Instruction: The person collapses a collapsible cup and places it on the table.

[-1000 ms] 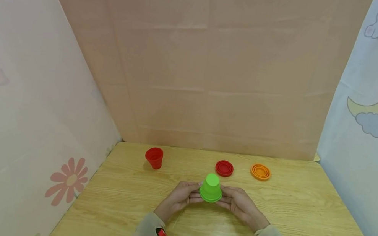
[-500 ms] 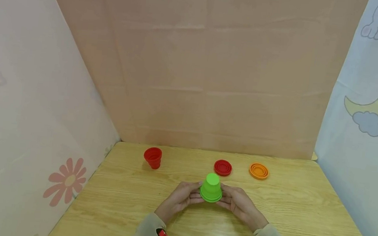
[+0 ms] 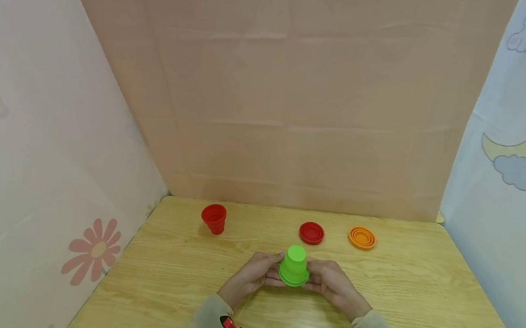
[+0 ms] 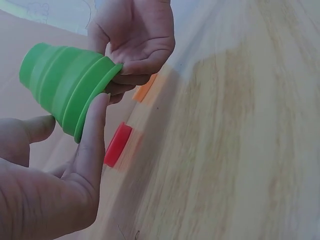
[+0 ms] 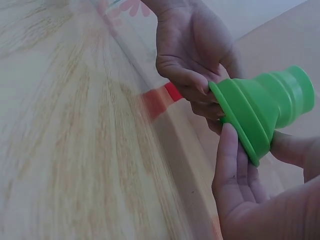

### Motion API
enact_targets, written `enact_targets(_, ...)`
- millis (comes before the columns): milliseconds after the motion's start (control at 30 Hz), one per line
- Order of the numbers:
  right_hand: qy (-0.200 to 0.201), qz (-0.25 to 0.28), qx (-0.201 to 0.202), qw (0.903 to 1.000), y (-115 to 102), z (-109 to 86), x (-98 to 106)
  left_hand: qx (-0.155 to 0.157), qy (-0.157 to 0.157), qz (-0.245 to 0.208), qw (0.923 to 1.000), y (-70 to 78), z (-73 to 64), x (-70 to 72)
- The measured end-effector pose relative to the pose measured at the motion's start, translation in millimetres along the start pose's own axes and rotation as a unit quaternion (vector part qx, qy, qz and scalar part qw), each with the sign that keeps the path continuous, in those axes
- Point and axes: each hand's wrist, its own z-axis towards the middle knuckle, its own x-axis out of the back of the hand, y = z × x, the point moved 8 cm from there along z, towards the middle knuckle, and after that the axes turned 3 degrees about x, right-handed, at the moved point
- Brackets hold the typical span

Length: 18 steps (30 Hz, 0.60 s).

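Note:
A green collapsible cup (image 3: 294, 266), expanded into stepped rings, is held upside down between both hands above the table. My left hand (image 3: 253, 275) pinches its left side, fingers at the wide rim and thumb on the wall, as the left wrist view shows. From the other side my right hand (image 3: 334, 285) pinches it the same way; in the right wrist view the green cup (image 5: 265, 107) has its narrow base pointing away from the table. The cup's inside is hidden.
An expanded red collapsible cup (image 3: 214, 219) stands at the back left of the wooden table (image 3: 159, 281). Behind the hands lie a flattened red cup (image 3: 311, 233) and a flattened orange cup (image 3: 362, 238). A brown backdrop (image 3: 288, 108) rises at the table's back edge.
The green cup has dipped slightly toward me and its base has tilted a little. Both hands keep their pinch on it; the other cups stay in place.

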Motion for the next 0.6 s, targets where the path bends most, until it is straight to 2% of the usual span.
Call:
enact_targets(300, 0.032, -0.062, 0.008, 0.9975, -2.2, 2.6, 1.9, 0.010, -0.003, 0.013, 0.9999, -0.5, 1.1, 1.0)
enact_targets(600, 0.035, -0.128, 0.028, 0.9907, -7.1, 3.2, -1.7, 0.031, -0.012, 0.005, 0.9994, -2.4, 1.4, 1.0)
